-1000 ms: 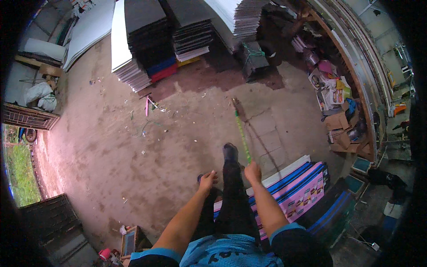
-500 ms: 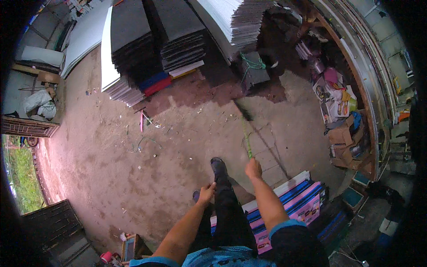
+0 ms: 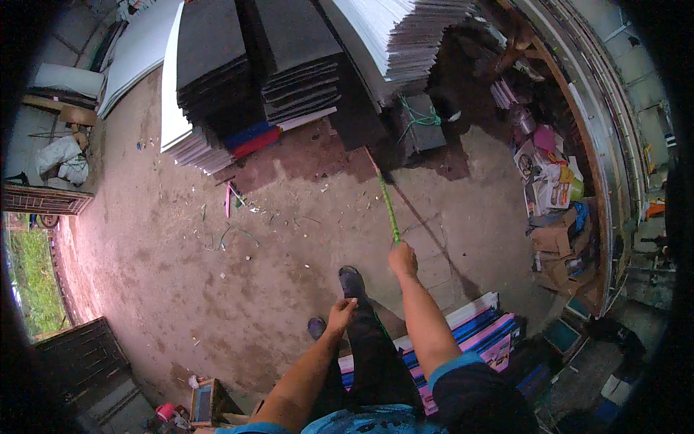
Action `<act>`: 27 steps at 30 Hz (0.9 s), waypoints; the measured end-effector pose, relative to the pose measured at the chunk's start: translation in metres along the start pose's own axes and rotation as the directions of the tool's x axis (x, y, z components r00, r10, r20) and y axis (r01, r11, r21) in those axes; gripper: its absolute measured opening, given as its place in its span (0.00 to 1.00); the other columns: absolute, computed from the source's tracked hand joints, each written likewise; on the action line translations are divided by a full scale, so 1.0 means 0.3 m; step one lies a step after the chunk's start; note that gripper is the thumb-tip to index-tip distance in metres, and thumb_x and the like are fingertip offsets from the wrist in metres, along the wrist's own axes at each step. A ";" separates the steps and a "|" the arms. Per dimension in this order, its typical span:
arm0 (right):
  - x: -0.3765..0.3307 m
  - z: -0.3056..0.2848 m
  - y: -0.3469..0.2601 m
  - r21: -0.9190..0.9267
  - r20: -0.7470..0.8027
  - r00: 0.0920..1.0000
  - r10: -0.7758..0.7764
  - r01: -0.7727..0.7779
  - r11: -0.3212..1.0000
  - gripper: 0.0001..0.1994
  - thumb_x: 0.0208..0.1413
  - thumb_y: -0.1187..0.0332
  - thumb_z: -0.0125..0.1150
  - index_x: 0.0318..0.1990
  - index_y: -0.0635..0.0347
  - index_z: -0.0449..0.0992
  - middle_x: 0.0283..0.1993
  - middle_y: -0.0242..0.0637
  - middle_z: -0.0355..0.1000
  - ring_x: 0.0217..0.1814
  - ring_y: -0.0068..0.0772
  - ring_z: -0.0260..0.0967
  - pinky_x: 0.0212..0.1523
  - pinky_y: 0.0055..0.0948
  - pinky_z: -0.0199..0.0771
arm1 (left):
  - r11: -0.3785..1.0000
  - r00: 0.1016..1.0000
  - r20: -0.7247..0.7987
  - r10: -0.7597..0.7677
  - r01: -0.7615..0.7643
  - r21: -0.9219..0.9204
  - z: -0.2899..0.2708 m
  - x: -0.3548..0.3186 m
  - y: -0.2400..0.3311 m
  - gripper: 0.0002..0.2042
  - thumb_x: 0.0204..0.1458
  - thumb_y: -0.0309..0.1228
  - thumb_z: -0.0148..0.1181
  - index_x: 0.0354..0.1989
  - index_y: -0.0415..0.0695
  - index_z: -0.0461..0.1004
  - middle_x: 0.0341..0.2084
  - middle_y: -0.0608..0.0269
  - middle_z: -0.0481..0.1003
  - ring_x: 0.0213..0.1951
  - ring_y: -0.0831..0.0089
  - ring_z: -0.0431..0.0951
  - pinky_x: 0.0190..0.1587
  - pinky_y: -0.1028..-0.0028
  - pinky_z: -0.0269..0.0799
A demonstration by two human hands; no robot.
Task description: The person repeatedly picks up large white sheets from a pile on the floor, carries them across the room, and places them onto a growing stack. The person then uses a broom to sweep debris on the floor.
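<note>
Gripped in the right hand point(image 3: 403, 260), a thin green stick point(image 3: 388, 206) points toward stacked dark sheets point(image 3: 253, 69); the left hand point(image 3: 340, 315) hangs loosely curled, holding nothing, above the dirt floor point(image 3: 181, 289).

The green stick's point(image 3: 388, 206) far end vanishes into shadow beneath the board stacks point(image 3: 289, 72); its tip, possibly a broom head, is indistinct.

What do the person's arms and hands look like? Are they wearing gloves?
No gloves: the left hand and right hand are bare, and so are both forearms. Short blue sleeves end above the elbows. No watch or rings show.
</note>
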State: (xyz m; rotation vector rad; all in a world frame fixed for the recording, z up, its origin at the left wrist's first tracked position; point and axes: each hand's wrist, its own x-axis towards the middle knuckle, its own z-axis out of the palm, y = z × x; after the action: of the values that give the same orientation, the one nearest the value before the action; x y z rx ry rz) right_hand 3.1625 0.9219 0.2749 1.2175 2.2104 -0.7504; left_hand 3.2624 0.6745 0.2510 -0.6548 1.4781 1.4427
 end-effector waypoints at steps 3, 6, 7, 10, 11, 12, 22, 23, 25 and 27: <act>-0.077 -0.039 0.004 -0.045 -0.086 0.996 -0.021 0.017 0.999 0.12 0.57 0.66 0.58 0.45 0.64 0.75 0.43 0.53 0.78 0.46 0.57 0.78 0.45 0.47 0.80 | 0.994 0.998 0.008 0.068 -0.067 -0.089 0.001 0.020 -0.029 0.21 0.60 0.44 0.62 0.48 0.37 0.76 0.35 0.66 0.77 0.31 0.78 0.73 0.35 0.77 0.70; 0.097 0.024 0.046 -0.055 -0.196 0.980 -0.037 0.027 0.998 0.12 0.55 0.64 0.61 0.43 0.63 0.75 0.43 0.53 0.79 0.44 0.55 0.79 0.43 0.46 0.81 | 0.999 0.999 -0.009 0.035 -0.035 -0.036 0.013 -0.009 0.018 0.20 0.60 0.44 0.62 0.47 0.37 0.77 0.34 0.66 0.77 0.32 0.79 0.73 0.35 0.78 0.69; 0.171 0.046 0.040 -0.042 -0.225 0.974 -0.036 0.027 0.999 0.13 0.55 0.64 0.63 0.43 0.63 0.76 0.44 0.53 0.79 0.45 0.54 0.79 0.43 0.46 0.81 | 0.999 0.999 -0.011 0.037 -0.037 -0.027 0.009 -0.011 0.029 0.20 0.60 0.44 0.62 0.47 0.37 0.77 0.34 0.66 0.77 0.32 0.79 0.73 0.35 0.78 0.69; 0.245 0.025 -0.108 -0.057 -0.094 0.995 0.027 -0.032 0.998 0.15 0.61 0.65 0.52 0.50 0.61 0.77 0.49 0.49 0.78 0.52 0.56 0.77 0.48 0.52 0.79 | 0.999 0.999 -0.017 0.046 -0.046 0.003 0.003 -0.015 0.019 0.21 0.60 0.45 0.61 0.48 0.36 0.77 0.34 0.67 0.77 0.32 0.79 0.73 0.34 0.78 0.68; 0.252 0.035 -0.131 -0.118 -0.091 0.995 0.026 -0.036 0.992 0.14 0.62 0.64 0.52 0.50 0.60 0.77 0.49 0.49 0.78 0.51 0.56 0.77 0.48 0.52 0.79 | 0.998 0.998 -0.013 0.059 -0.059 0.028 0.003 -0.015 0.017 0.21 0.60 0.45 0.61 0.48 0.36 0.77 0.35 0.67 0.77 0.31 0.79 0.73 0.34 0.78 0.68; 0.254 0.041 -0.152 -0.178 -0.089 0.996 0.019 -0.035 0.983 0.14 0.62 0.64 0.52 0.50 0.60 0.78 0.49 0.48 0.78 0.51 0.56 0.77 0.48 0.52 0.79 | 0.996 0.997 -0.011 0.077 -0.077 0.050 -0.005 -0.004 0.018 0.22 0.61 0.45 0.61 0.49 0.36 0.77 0.35 0.67 0.77 0.31 0.79 0.73 0.34 0.78 0.68; 0.165 0.112 -0.111 -0.198 -0.145 0.989 -0.018 -0.011 0.980 0.15 0.61 0.63 0.54 0.51 0.62 0.76 0.51 0.51 0.77 0.54 0.55 0.76 0.50 0.51 0.78 | 0.991 0.987 0.083 0.136 -0.135 -0.019 -0.115 -0.003 0.063 0.24 0.61 0.46 0.60 0.52 0.35 0.75 0.40 0.60 0.78 0.41 0.72 0.76 0.42 0.74 0.73; 0.180 0.143 -0.139 -0.196 -0.133 0.991 0.004 -0.030 0.980 0.14 0.61 0.64 0.53 0.50 0.60 0.76 0.51 0.51 0.77 0.54 0.55 0.76 0.51 0.52 0.77 | 0.990 0.986 0.088 0.143 -0.143 -0.010 -0.136 -0.003 0.074 0.24 0.61 0.46 0.60 0.52 0.34 0.75 0.39 0.60 0.78 0.41 0.72 0.76 0.43 0.73 0.73; 0.115 0.217 -0.213 -0.225 -0.079 0.997 -0.025 0.007 0.974 0.14 0.62 0.64 0.52 0.50 0.59 0.76 0.52 0.51 0.77 0.53 0.56 0.76 0.51 0.52 0.77 | 0.989 0.985 0.088 0.151 -0.150 -0.020 -0.211 0.001 0.065 0.24 0.61 0.45 0.60 0.53 0.34 0.75 0.40 0.59 0.78 0.41 0.71 0.77 0.44 0.72 0.74; -0.050 0.260 -0.247 -0.280 -0.008 0.993 -0.116 0.110 0.954 0.13 0.63 0.65 0.51 0.50 0.59 0.76 0.51 0.51 0.76 0.52 0.56 0.76 0.50 0.51 0.78 | 0.986 0.983 0.092 0.158 -0.153 -0.059 -0.292 0.001 0.041 0.24 0.61 0.45 0.60 0.53 0.34 0.75 0.41 0.58 0.78 0.42 0.71 0.77 0.45 0.71 0.74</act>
State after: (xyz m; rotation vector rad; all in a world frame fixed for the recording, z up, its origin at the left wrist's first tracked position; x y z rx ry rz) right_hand 3.1180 0.8273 0.2449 0.9724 2.3270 -0.4469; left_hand 3.2296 0.5926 0.2448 -0.5019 1.4464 1.6142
